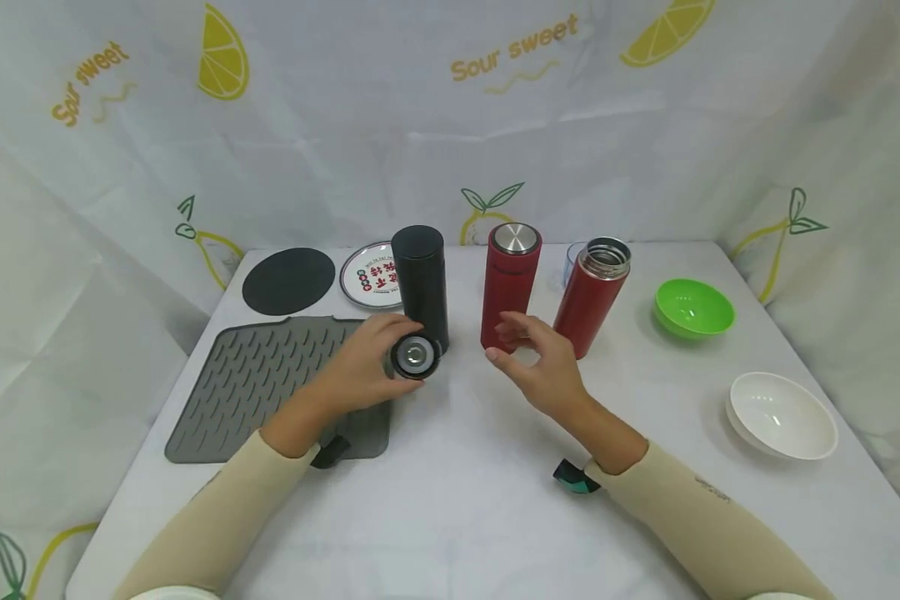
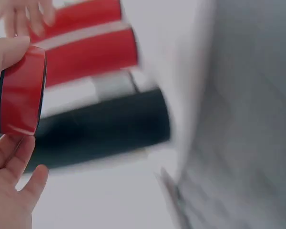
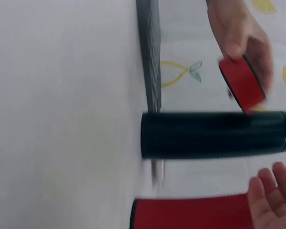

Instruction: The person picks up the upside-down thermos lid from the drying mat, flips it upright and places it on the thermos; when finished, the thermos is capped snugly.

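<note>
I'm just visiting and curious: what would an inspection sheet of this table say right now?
Surface: table under a white cloth, with a grey ridged mat at the left.
Job's things: red lid held in the left hand; open red flask standing without a lid; closed red flask and black flask upright.
Clutter: dark round mat, printed plate, green bowl, white bowl, clear cup behind the open flask.
Hands: left grips the lid; right hand holds nothing, fingers relaxed, near the closed red flask.
Cables: nothing seen.
Surroundings: white curtain with a lemon print on three sides.
</note>
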Tool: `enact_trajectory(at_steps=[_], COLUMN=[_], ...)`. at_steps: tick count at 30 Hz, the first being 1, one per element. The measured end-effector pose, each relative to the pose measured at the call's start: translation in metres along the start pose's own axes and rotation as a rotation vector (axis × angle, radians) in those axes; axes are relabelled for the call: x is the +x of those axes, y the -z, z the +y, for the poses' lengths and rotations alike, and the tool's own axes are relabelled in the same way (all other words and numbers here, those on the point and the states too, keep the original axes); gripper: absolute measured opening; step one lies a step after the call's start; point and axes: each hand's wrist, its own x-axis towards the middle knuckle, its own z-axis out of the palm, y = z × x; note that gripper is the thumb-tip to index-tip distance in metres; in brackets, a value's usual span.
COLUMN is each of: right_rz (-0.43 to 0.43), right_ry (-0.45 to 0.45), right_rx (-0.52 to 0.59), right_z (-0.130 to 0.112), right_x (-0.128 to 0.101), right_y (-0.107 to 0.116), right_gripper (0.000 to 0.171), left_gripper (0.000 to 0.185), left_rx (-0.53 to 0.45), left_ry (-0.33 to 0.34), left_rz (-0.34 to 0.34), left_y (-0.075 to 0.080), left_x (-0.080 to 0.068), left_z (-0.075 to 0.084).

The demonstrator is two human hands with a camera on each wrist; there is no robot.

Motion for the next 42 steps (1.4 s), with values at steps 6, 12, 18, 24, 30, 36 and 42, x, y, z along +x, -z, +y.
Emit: enact_trajectory(at_steps=[6, 12, 18, 24, 30, 36, 42], right_rz=[-0.093, -0.033, 0.045, 0.060, 0.065, 0.063, 0.083], right_ry=[-0.139, -0.188, -0.108, 0.071, 0.089, 0.063, 0.077], right_rx=[0.125, 0.189, 0.198, 0.111, 0.069, 0.073, 0.033], right_z=[-0.006, -0.004, -0.004, -0.025, -0.037, -0.010, -0.003], right_x=[-0.001, 0.005, 0.007, 0.008, 0.008, 0.010, 0.013], right_y=[-0.010, -0.008, 0.002, 0.009, 0.012, 0.007, 0.007], right_gripper=[0.047, 0.046, 0.045, 0.048, 0.047, 0.055, 0.053], left_gripper=[0.066, 0.069, 0.069, 0.057, 0.057, 0.052, 0.052], left_rx=[0.056, 0.049, -0.344, -0.903, -1.079, -1.105, -1.090], left_ry=[-0.261, -0.303, 0.079, 0.499, 0.597, 0.633, 0.634], left_rz=[0.130, 0.218, 0.089, -0.085, -0.131, -0.134, -0.109], left_y=[-0.027, -0.040, -0.041, -0.041, -0.039, -0.039, -0.039], left_x=[0.037, 0.051, 0.053, 0.062, 0.070, 0.074, 0.075], left_z=[0.034, 0.044, 0.054, 0.060, 0.066, 0.068, 0.069])
